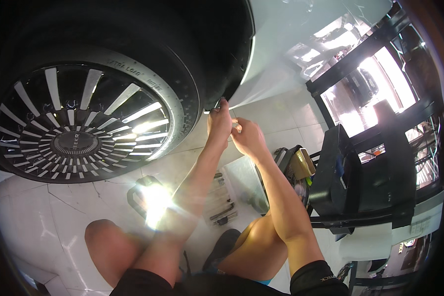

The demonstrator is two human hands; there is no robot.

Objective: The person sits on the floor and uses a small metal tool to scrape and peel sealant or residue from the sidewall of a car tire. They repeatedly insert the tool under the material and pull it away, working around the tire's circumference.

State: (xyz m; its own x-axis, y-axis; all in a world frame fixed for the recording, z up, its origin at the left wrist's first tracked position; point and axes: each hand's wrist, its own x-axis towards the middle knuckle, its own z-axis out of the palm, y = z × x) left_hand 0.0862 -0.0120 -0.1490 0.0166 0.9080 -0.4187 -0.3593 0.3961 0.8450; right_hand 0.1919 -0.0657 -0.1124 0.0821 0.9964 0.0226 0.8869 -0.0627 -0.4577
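My left hand (219, 122) is raised to the lower rear edge of a car's dark wheel arch (221, 74), behind the tyre (178, 106). Its fingers are closed at that edge, and what they grip there is too small to tell. Close beside it, almost touching, my right hand (248, 140) is closed with thumb and fingers pinched together. A small pale spot shows at its fingertips, but I cannot make out whether it is an object. The multi-spoke wheel (75, 142) stands to the left of both hands.
A bright work lamp (155, 200) shines on the tiled floor. Next to my leg lie a tray of tools (222, 204) and a clear flat case or sheet (246, 180). A dark bin (333, 172) and a black rack (380, 163) stand right; pale bodywork (274, 54) rises above.
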